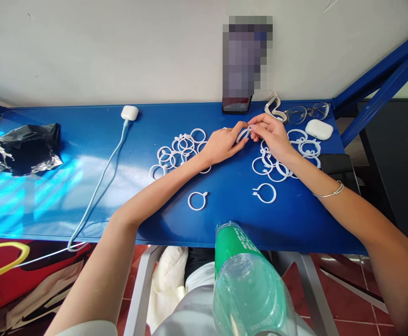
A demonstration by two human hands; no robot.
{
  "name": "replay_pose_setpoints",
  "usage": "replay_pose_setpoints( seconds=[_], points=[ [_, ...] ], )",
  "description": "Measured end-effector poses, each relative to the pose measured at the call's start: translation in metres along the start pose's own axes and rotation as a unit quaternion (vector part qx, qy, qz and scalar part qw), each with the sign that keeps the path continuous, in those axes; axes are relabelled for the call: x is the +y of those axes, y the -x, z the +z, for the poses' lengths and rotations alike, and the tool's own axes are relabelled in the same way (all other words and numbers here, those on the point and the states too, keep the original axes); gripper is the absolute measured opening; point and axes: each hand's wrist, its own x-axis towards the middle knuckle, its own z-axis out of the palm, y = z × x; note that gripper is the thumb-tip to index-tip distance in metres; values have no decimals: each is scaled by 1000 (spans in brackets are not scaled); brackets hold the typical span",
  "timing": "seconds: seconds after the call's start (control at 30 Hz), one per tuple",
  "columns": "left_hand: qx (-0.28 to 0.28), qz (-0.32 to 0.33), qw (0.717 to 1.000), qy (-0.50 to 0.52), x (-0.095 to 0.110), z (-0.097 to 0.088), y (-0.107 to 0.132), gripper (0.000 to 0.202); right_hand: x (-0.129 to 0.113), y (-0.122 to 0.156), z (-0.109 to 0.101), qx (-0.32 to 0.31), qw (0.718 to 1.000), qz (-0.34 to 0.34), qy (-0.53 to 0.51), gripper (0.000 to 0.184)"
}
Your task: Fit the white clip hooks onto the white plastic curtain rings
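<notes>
Both hands meet over the far middle of the blue table [85,154]. My left hand [223,145] and my right hand [272,135] pinch one white plastic ring [243,135] between their fingertips. A pile of white rings [181,149] lies just left of my left hand. Another pile of rings [277,168] lies under and beside my right wrist. Two single rings, one [197,200] and the other [265,192], lie nearer to me.
A phone [237,105] leans on the wall behind the hands. Glasses [307,112], an earbud case [318,129] and a dark phone [340,170] sit at right. A white charger [129,112] with cable and black foil bag [25,148] lie left. A green-labelled bottle [245,280] stands close in front.
</notes>
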Motion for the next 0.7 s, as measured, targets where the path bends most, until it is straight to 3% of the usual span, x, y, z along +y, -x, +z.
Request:
replay_pose_setpoints(
  seconds=[0.7],
  points=[
    [0,-3,1000,13,-5,6,-1,47,-3,0,1,-10,999,19,-25,22]
  ],
)
